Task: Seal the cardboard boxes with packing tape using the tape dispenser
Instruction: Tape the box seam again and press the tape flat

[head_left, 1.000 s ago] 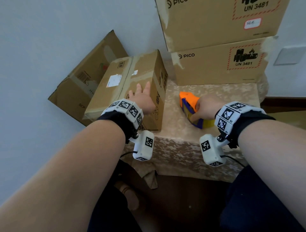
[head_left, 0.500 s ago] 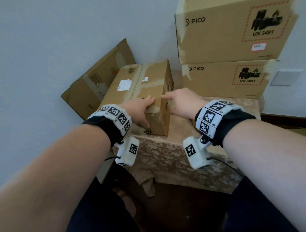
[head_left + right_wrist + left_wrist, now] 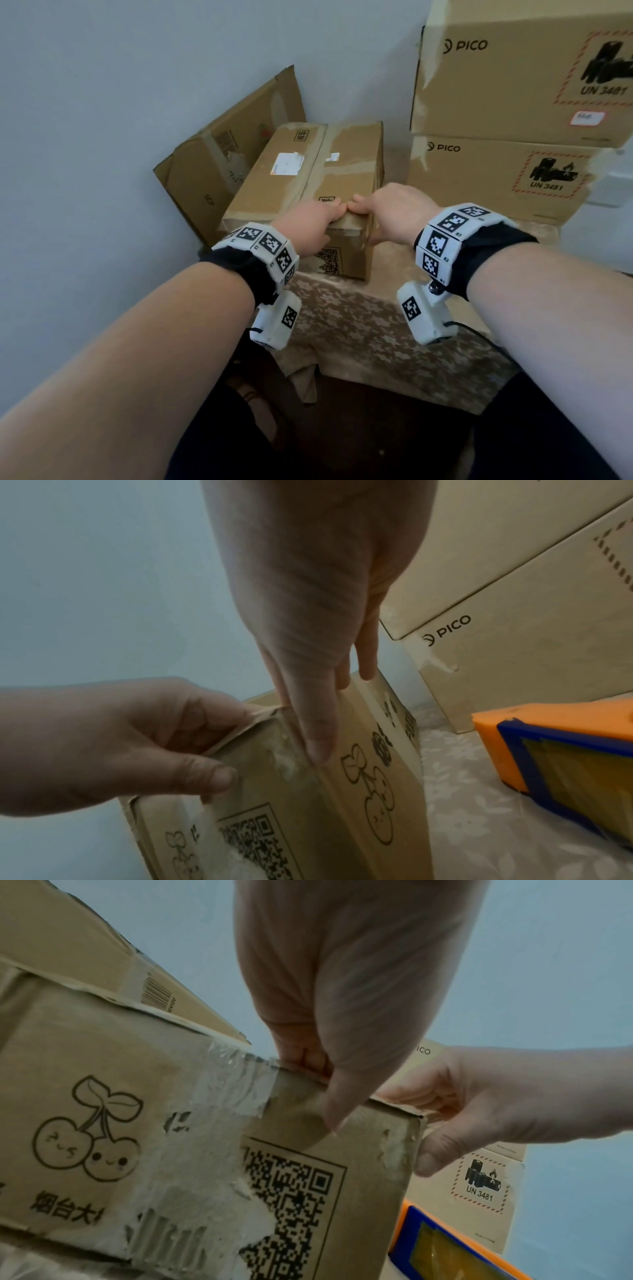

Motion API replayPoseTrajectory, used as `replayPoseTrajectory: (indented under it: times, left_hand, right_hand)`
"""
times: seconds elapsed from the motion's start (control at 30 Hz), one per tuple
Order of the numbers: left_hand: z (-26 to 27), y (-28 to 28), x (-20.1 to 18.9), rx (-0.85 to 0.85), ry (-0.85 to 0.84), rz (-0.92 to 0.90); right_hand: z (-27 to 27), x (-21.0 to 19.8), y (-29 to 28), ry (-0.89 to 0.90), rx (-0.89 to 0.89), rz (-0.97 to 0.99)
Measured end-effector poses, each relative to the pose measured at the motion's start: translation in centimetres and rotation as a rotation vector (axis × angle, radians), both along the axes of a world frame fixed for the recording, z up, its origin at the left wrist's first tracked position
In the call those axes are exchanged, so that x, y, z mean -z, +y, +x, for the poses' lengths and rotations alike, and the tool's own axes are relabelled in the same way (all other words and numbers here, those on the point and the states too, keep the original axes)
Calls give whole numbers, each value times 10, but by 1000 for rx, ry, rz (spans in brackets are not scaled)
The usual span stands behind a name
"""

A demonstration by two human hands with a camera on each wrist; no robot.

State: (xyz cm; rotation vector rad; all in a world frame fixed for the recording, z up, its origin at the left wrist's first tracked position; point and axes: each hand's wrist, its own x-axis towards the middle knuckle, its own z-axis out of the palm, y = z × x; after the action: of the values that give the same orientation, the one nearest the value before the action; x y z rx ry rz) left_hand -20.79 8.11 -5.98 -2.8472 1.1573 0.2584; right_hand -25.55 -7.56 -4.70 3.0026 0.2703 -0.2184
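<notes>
Cardboard box point(image 3: 308, 192), long and narrow, lying on the cloth-covered counter point(image 3: 359, 329) with one end face toward the viewer; that face carries a QR code point(image 3: 291, 1199), a cherry drawing point(image 3: 89, 1129) and patches of torn old tape point(image 3: 226, 1085). A white label point(image 3: 287, 163) sits on the top panel.

Left hand point(image 3: 310, 228) clamped on the near top edge of the box: fingers curled over onto the top panel, thumb point(image 3: 337, 1107) pressed down against the end face above the QR code. Right hand point(image 3: 399, 214) clamped on the near right top corner: fingers lie on the top, thumb point(image 3: 316, 739) runs down along the vertical corner edge. The fingertips of the two hands meet at the top edge in the head view.

Tape dispenser point(image 3: 561, 753), orange with a blue frame and a yellowish tape roll, lying on the counter to the right of the box, apart from both hands; hidden behind the right hand in the head view.

Two stacked "PICO" boxes point(image 3: 507, 178) marked UN 3481 stand at the back right of the counter. Another worn box point(image 3: 219, 161) leans tilted against the wall point(image 3: 137, 85) behind and left of the task box.
</notes>
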Motion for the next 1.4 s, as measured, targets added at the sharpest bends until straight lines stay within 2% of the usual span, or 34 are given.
replayPoseTrajectory:
  times: [0.23,0.73,1.23,1.4]
  left_hand:
    - [5,3,3,31,11,-20]
    - [6,3,4,54,22,-31]
    - [4,2,2,45,24,-12]
    - [2,-3,-3,53,17,20]
  right_hand:
    - [7,-2,2,31,4,-78]
    - [-2,22,2,-54,48,101]
    - [-9,30,8,-119,66,112]
    - [-7,30,0,-92,75,124]
